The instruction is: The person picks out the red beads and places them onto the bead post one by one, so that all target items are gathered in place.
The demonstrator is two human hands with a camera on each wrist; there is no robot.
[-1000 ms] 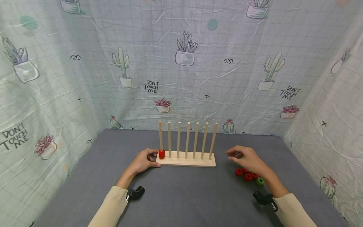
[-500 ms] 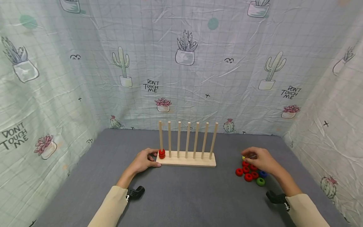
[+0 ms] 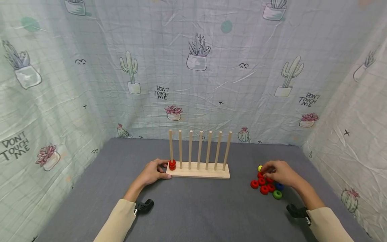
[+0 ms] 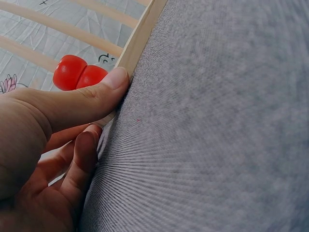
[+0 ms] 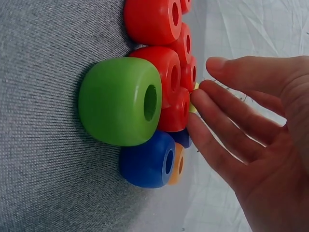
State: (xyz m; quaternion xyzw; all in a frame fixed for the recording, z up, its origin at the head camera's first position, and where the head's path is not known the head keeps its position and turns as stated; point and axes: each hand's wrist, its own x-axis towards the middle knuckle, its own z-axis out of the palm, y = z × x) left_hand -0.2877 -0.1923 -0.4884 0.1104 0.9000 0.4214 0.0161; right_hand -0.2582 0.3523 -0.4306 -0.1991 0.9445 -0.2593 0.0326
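My left hand [image 3: 152, 172] grips the left end of a wooden peg rack [image 3: 198, 173], thumb on the front edge and fingers around the side. Two red beads [image 3: 172, 165] sit stacked at the bottom of its leftmost peg; the other pegs bear no beads. On the right, my right hand [image 3: 280, 172] hovers over a group of loose beads, its fingers slightly bent and holding nothing. In the right wrist view its fingertips are close to the red beads [image 5: 153, 21]; whether they touch cannot be told. A green bead [image 5: 120, 101] and a blue bead [image 5: 146, 160] lie nearest that camera.
A yellow bead [image 3: 260, 168] lies at the far side of the group, and an orange bead [image 5: 177, 164] is partly hidden behind the blue one. Grey cloth [image 3: 208, 208] covers the table. A printed curtain [image 3: 151, 67] closes off the back and sides.
My right hand has moved from near the rack's right end rightward to the loose beads, uncovering more of them. The left hand and the rack have stayed in place.
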